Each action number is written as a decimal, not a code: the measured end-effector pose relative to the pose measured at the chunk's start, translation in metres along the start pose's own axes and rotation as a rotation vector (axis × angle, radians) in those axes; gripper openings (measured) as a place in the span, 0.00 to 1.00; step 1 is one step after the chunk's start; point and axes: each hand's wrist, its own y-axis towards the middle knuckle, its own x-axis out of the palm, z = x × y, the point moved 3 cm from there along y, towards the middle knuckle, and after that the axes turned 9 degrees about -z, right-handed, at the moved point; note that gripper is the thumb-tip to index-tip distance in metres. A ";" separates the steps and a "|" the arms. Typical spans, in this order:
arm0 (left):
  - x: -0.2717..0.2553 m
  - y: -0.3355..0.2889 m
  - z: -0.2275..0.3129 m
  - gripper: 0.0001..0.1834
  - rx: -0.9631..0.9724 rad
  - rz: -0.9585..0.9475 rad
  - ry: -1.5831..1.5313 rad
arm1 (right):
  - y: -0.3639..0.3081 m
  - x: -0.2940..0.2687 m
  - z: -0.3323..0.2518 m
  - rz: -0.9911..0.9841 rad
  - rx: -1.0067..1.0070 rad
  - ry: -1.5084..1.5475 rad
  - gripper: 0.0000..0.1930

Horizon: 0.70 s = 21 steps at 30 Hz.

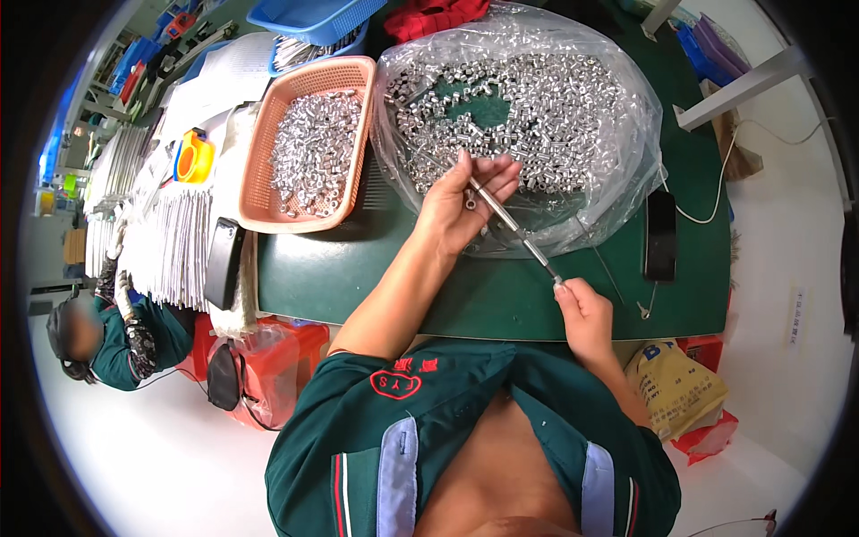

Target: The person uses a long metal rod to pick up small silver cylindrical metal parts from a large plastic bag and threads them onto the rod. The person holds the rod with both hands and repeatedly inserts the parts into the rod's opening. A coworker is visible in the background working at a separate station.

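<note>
A slim metal rod [512, 221] slants across the near side of the table, with short silvery sleeves seemingly threaded along it. My right hand [587, 320] is closed around its lower end. My left hand [458, 204] is cupped palm up at the upper part, with the rod between thumb and half-curled fingers. A small metal ring [471, 202] shows by its palm. Beyond that hand lies a spread clear plastic bag [631, 107] full of loose metal sleeves [555, 125]. Left of it, a pink basket [253, 192] holds more small metal pieces [315, 148].
A black phone [660, 234] and a key [643, 311] lie at the right. Leftward are a black case [224, 262], a yellow tape dispenser [193, 159] and stacked white strips [174, 246]. Blue baskets [313, 20] stand behind. Another person [134, 336] works at far left.
</note>
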 end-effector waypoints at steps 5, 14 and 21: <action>0.015 0.000 0.011 0.44 -0.044 -0.026 -0.106 | 0.006 -0.008 0.002 -0.043 0.069 0.072 0.11; 0.010 -0.001 0.042 0.41 0.160 -0.033 0.031 | -0.015 -0.034 -0.011 -0.108 0.034 -0.005 0.09; 0.005 0.001 0.038 0.28 0.179 -0.006 0.177 | -0.015 -0.030 -0.013 -0.054 0.002 -0.191 0.07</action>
